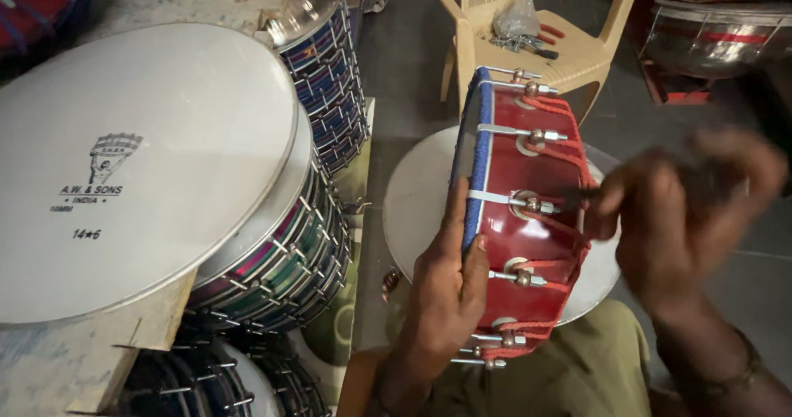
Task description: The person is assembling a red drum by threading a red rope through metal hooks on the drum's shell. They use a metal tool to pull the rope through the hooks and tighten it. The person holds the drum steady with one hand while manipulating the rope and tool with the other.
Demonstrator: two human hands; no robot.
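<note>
A red drum shell (532,235) with red cord lacing and metal tension rods stands on its side on a round white drumhead (412,194). Its rim is wrapped in blue. My left hand (445,289) grips that blue rim from the near side, fingers over the edge. My right hand (685,211) is blurred with motion at the shell's right side. It holds a small dark tool whose tip meets a rod fitting near the middle of the shell.
Stacked drums (280,252) with multicoloured shells and white heads (140,161) fill the left. A beige plastic chair (569,50) behind holds pliers and a plastic bag. Another shiny drum (718,33) sits at the top right.
</note>
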